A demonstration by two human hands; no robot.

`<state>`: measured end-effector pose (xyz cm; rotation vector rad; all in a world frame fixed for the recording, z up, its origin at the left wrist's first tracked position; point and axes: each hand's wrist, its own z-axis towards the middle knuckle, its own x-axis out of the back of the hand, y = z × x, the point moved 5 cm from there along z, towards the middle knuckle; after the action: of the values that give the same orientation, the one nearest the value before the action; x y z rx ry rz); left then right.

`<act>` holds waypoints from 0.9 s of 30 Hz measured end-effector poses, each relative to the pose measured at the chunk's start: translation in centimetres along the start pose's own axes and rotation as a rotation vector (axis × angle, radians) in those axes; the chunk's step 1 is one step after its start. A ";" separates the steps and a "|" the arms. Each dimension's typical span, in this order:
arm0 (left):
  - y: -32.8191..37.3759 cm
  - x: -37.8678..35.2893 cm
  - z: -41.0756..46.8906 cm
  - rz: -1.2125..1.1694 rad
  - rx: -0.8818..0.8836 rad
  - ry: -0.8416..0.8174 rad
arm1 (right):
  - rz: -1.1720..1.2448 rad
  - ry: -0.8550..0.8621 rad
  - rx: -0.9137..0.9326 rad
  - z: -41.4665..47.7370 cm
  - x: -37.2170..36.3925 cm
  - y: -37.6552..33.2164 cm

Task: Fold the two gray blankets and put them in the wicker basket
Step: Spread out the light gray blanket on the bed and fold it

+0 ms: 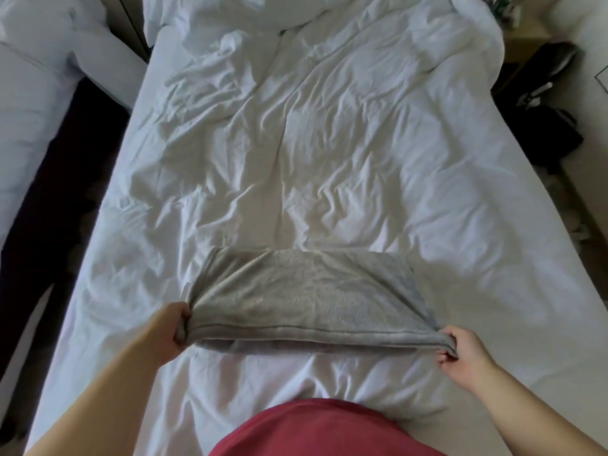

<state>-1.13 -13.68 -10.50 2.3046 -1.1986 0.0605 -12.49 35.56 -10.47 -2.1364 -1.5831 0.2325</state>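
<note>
Evidently, the step in hand was the folding of one gray blanket (306, 291). The blanket lay on the bed (296, 143), close to its foot end and just ahead of the person. It was already doubled into a wide band of several layers. Its far edge rested on the white cover. Its near edge was raised slightly and stretched between the two hands.

Left hand (166, 332): the fingers (179, 337) were curled round the near left corner and gripped the bunched layers. Right hand (465, 355): the fingers (447, 355) and thumb pinched the near right corner. Both hands were closed on cloth, and neither was free.

Judged from the layout, the fold was partly done and at least one further fold was probably required. The next move called for:

1. Even tension on both corners, so that the layers did not slip apart.
2. Carrying the held edge over to the opposite edge and matching the corners.
3. Laying the band flat before release.

Neither the basket nor the second blanket was in view (so the carry direction could not be determined).
</note>
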 end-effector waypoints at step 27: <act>3.7 -11.4 8.7 1.236 -0.865 0.232 | -1.766 -0.273 1.019 2.7 -32.7 3.9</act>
<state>-12.58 -10.99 -19.47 0.6146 -1.8362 0.1934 -20.70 4.80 -19.16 0.3245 -2.1299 0.5069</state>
